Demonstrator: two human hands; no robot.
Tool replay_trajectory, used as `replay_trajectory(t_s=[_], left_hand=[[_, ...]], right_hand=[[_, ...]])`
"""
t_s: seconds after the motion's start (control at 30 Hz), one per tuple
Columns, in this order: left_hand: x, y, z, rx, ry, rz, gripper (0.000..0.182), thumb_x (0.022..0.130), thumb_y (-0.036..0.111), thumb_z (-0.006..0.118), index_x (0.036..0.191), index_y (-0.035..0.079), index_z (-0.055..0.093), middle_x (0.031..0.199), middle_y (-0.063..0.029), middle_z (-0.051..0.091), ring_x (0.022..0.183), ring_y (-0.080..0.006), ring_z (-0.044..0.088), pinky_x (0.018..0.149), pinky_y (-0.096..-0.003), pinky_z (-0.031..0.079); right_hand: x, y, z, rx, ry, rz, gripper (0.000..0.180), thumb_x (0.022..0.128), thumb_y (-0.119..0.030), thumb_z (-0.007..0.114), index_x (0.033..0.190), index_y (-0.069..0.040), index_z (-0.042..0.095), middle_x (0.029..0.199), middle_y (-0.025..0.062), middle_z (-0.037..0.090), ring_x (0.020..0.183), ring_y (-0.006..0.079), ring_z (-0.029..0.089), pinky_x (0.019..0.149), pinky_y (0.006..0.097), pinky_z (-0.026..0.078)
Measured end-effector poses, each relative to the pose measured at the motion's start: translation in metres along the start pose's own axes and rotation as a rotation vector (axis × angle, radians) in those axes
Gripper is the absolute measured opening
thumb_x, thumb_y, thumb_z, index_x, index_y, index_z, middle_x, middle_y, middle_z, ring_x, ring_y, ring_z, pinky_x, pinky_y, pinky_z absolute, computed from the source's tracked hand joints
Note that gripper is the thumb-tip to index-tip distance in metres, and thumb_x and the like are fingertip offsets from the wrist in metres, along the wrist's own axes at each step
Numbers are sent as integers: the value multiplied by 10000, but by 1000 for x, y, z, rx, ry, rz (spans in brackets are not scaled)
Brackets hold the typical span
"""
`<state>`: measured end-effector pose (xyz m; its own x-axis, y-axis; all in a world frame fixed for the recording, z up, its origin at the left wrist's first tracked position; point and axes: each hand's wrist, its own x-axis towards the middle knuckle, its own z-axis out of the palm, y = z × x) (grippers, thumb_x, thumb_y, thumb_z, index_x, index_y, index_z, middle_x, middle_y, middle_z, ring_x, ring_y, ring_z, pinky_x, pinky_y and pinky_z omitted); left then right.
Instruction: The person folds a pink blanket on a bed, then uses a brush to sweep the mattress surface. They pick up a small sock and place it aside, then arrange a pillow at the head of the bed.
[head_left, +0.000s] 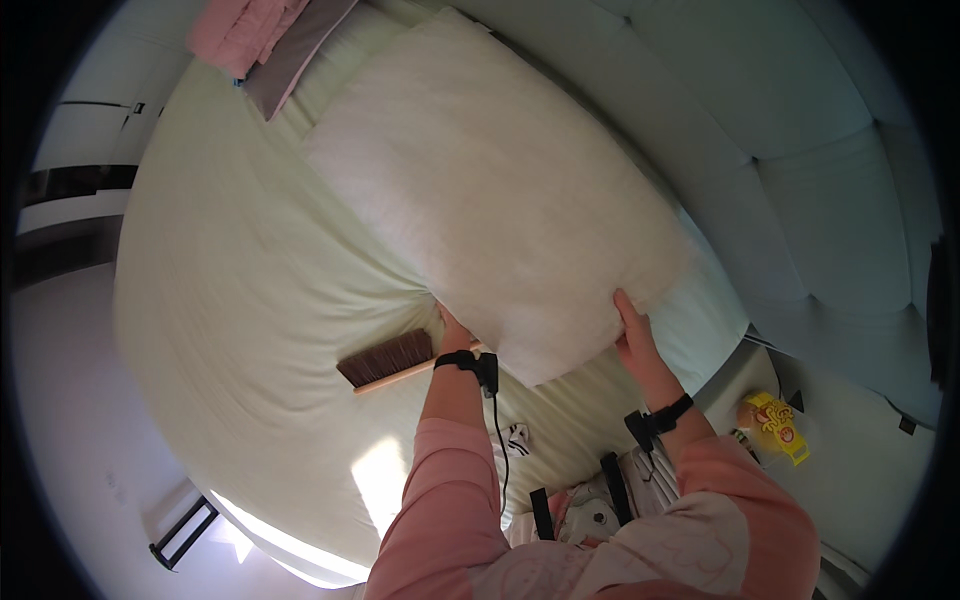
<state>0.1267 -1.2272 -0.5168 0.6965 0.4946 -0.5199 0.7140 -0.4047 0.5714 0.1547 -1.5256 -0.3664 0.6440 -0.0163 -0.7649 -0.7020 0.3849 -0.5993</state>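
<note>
A large off-white pillow (495, 172) lies across the bed. My right hand (636, 334) grips its near right edge, thumb on top and the other fingers mostly hidden beneath. My left hand (453, 331) is at the pillow's near left edge, its fingers largely hidden. Folds in the pale green fitted sheet (247, 285) converge at that hand, and I cannot tell whether it holds pillow or sheet. Just left of my left wrist lies a bed brush (386, 361) with dark bristles and a wooden back; its handle runs behind the wrist.
A padded headboard (750, 217) borders the bed on the right. Pink folded bedding (244, 34) and a grey pillow (296, 64) lie at the far end. A white cloth with black stripes (516, 440) is near me. A yellow-labelled package (776, 427) stands on a surface beside the bed.
</note>
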Motion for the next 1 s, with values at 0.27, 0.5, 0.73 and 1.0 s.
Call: replay_trajectory(t_s=[0.27,0.5,0.73,1.0], left_hand=[[-3,11,-18,-256,-95,-85,269,891,282,586,1042,61,570,867,-94,584,734,-241,535,657,-410,473],[-91,44,-14,-837,-137,-388,235,952,274,502,1058,81,582,833,-71,587,677,-200,528,604,-385,478],[-210,106,-99,-1400,-432,-143,502,878,357,660,1282,78,558,1149,-93,647,1003,-275,646,837,-396,550],[-323,143,-161,-995,-377,141,499,836,121,688,1285,-12,517,1166,-120,623,1033,-240,621,884,-386,513]], right_hand=[[-83,-32,-44,-99,34,-349,632,842,-379,745,1293,-4,511,1188,81,616,1029,178,601,879,315,473],[-141,-20,-150,-394,42,-99,579,830,-442,737,1186,-11,587,1046,42,642,903,135,591,759,295,454],[-236,-18,-165,101,-263,-87,551,905,-381,678,1328,-78,498,1259,54,597,1097,181,596,906,350,488],[-335,-1,-205,-15,-334,180,577,932,-390,638,1403,-125,436,1347,42,547,1208,197,548,1008,408,460]])
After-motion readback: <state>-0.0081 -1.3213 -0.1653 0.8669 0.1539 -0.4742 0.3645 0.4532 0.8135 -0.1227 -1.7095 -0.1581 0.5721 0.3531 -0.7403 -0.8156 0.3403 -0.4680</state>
